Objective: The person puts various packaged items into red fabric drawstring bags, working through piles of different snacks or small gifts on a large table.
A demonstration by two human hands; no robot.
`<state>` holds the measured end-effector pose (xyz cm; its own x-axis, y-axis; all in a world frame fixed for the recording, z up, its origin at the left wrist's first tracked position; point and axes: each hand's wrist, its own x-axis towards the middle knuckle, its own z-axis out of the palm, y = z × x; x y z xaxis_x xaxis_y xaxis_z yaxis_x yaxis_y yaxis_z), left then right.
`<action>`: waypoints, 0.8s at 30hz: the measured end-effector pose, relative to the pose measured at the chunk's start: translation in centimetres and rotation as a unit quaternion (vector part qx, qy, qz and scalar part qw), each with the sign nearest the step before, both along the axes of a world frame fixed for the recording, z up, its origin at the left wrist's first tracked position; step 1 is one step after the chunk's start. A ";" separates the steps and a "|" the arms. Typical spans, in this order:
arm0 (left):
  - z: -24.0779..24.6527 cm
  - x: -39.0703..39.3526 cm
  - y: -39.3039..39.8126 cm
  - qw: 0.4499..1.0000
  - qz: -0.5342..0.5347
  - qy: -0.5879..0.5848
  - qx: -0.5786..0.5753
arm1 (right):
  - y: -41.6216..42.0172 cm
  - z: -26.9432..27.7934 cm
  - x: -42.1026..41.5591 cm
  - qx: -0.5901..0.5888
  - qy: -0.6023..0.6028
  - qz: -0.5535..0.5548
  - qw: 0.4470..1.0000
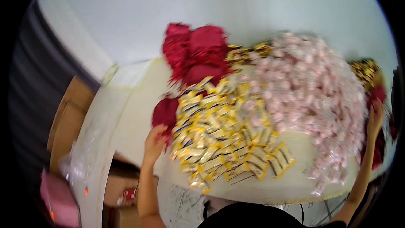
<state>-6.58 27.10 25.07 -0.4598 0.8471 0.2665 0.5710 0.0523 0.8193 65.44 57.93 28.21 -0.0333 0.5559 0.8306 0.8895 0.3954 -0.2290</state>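
My left hand [155,142] has its fingers on the lower end of a dark red fabric pouch [165,112], at the left edge of a heap of yellow and white wrapped packets [218,133]. More red pouches [202,50] lie stacked behind that heap. A wide heap of pale pink items in clear wrappers [310,85] covers the table's right part. At the far right, my right hand [376,114] is at a red item [377,96], blurred, beside gold-wrapped pieces [365,71]; whether its fingers grip it is unclear.
The pale table [136,114] has a curved front edge near my body. More gold-wrapped pieces [239,55] lie by the wall. Cardboard boxes [121,185] stand below at the left, with another cardboard piece [69,120], clear plastic [76,164] and a pink container [58,198] farther left.
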 end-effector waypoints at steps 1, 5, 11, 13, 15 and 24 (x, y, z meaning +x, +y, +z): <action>-1.4 -1.8 0.1 0.999 0.031 0.024 0.027 | -1.9 -0.8 -0.5 -0.023 -0.082 0.007 0.996; -2.6 -2.5 2.7 0.970 0.102 0.218 -0.039 | -10.3 -2.3 -9.4 -0.159 0.024 0.102 0.982; -3.1 -3.5 6.8 0.918 0.188 0.254 -0.238 | -14.4 -2.6 -14.9 -0.226 0.049 0.141 0.963; -3.2 -5.8 8.6 0.929 0.163 0.189 -0.272 | -15.1 -2.5 -15.0 -0.239 0.060 0.139 0.959; -3.4 -5.7 10.4 0.926 0.188 0.212 -0.251 | -15.7 -2.4 -15.5 -0.247 0.082 0.136 0.956; -5.0 -9.9 10.5 0.988 0.107 0.051 -0.100 | -16.9 -2.9 -18.9 -0.287 0.092 0.188 0.935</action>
<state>-16.47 37.60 20.04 -0.6130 0.7742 0.1578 0.6080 0.3347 0.7199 46.54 41.02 25.30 -0.2009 0.8901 0.4090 0.6371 0.4359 -0.6357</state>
